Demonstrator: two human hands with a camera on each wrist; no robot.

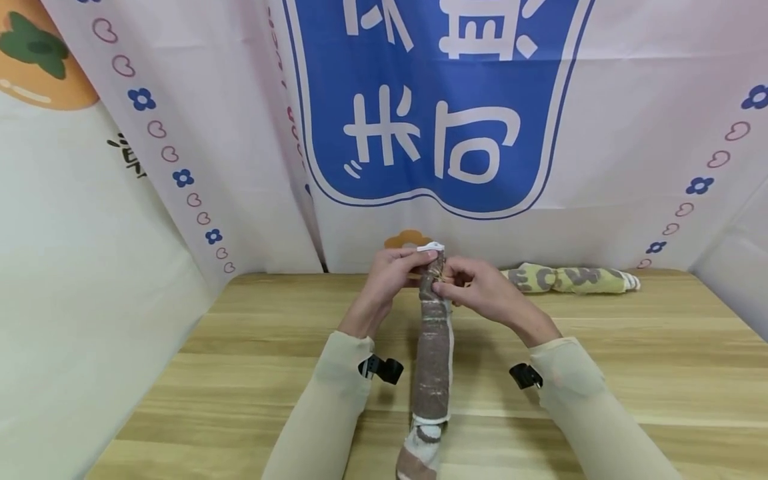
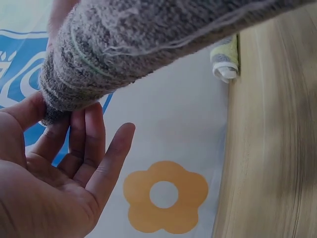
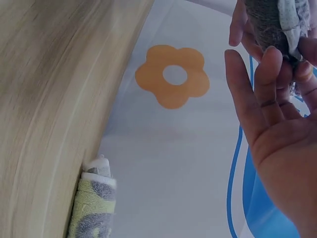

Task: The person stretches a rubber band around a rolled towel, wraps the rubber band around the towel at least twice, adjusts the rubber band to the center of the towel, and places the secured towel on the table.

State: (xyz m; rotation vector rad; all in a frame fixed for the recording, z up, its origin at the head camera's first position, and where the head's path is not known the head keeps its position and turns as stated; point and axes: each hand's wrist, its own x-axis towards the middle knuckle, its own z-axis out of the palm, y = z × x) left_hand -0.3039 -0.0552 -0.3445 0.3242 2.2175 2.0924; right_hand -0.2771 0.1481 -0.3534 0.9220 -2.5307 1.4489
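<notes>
A brown towel rolled into a long tube (image 1: pixel 432 360) runs from the far edge of the table toward me, with white edging and a brown-and-white near end. My left hand (image 1: pixel 387 273) pinches its far end, just below a white tip, between thumb and fingers. In the left wrist view, the roll (image 2: pixel 124 44) narrows toward the left hand's (image 2: pixel 54 193) fingertips. Just below that grip, my right hand (image 1: pixel 480 287) pinches the narrowed part, where thin yellowish strands show. The right wrist view shows the right hand's (image 3: pixel 282 139) fingertips against the grey-brown roll (image 3: pixel 272 29).
A second roll, a yellow-and-grey towel (image 1: pixel 591 281) narrowed at its middle, lies along the far right of the wooden table (image 1: pixel 270 373). Behind the table hangs a printed white cloth (image 1: pixel 648 147) with a blue sign. Each wrist carries a black strap.
</notes>
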